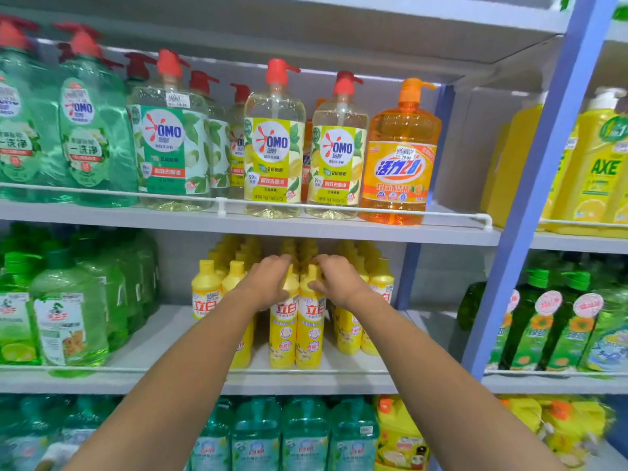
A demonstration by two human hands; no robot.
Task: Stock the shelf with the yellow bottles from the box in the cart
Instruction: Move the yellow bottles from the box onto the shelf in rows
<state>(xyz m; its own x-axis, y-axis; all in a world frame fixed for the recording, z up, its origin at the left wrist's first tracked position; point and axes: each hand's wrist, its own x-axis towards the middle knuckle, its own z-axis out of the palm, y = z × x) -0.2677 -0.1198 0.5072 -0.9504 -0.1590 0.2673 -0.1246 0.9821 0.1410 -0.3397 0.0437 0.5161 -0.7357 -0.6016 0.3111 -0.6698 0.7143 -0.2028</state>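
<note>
Left hand curls round the top of one yellow bottle; right hand grips the second bottle. Both stand touching on the shelf, directly beneath the hands.

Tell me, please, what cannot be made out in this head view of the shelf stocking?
Caps of the two front yellow bottles: covered by the left hand and right hand gripping them, head view.
Rear yellow rows: count hidden by front bottles and shadow.
Box and cart: outside the frame's edges.
Bottom-right yellow packs: blurred.
</note>
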